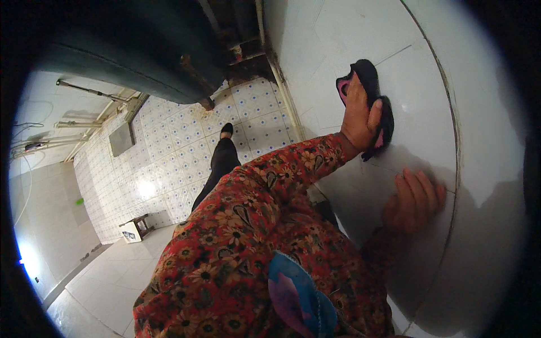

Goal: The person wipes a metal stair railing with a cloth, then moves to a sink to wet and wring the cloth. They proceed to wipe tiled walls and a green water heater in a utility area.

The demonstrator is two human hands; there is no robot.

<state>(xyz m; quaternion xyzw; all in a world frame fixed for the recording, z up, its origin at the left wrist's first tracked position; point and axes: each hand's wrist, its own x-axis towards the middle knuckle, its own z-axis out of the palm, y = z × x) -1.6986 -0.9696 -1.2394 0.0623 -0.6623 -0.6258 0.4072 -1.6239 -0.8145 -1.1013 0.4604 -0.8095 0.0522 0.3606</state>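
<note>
My left hand (357, 114) grips a black-and-pink hand-held pad (372, 80) against the white tiled wall (418, 101). Its thumb lies along one side, and the fingers cover much of the pink part. What kind of pad it is I cannot tell. Lower on the right, my right hand (414, 203) is beside the same wall surface with slightly bent fingers and nothing visible in it. It looks blurred and shaded, so whether it touches the tile is unclear. A dark grout line (450, 126) runs close to its fingertips.
Pale pipes (285, 97) follow the wall's base. A large dark tank-like body (139, 67) is overhead left, above a patterned tile floor (186, 148). A small stool (141, 226), a grey floor plate (121, 139) and wall-side pipes (80, 124) are at left. My foot (227, 130) is on the floor.
</note>
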